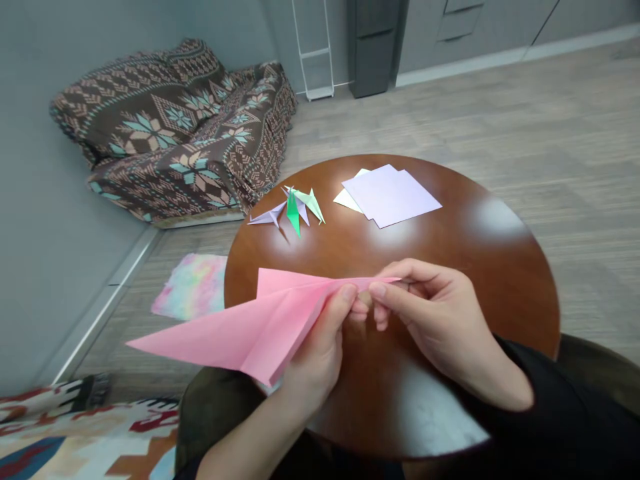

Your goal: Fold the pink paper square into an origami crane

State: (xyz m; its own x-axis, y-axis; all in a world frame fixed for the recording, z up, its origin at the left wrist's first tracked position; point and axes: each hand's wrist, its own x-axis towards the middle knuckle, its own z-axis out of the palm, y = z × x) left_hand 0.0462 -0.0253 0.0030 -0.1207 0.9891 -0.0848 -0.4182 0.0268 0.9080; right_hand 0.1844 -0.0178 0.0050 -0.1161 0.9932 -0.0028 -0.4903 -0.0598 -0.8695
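A partly folded sheet of pink origami paper (250,327) is held up over the near side of the round table, its long point stretching to the left. My left hand (320,343) grips the paper near its middle, thumb on top and the other fingers mostly hidden behind it. With thumb and forefinger, my right hand (440,313) pinches the narrow pink tip on the right. Beyond the hands, several folded paper cranes (293,212) in green, pale green and lilac stand together at the table's far left.
Lilac and pale paper sheets (393,195) lie stacked at the far side of the brown round table (480,267). A sofa under a patterned cover (190,133) stands at the back left. Below it, a pastel fluffy mat (193,287) lies on the floor.
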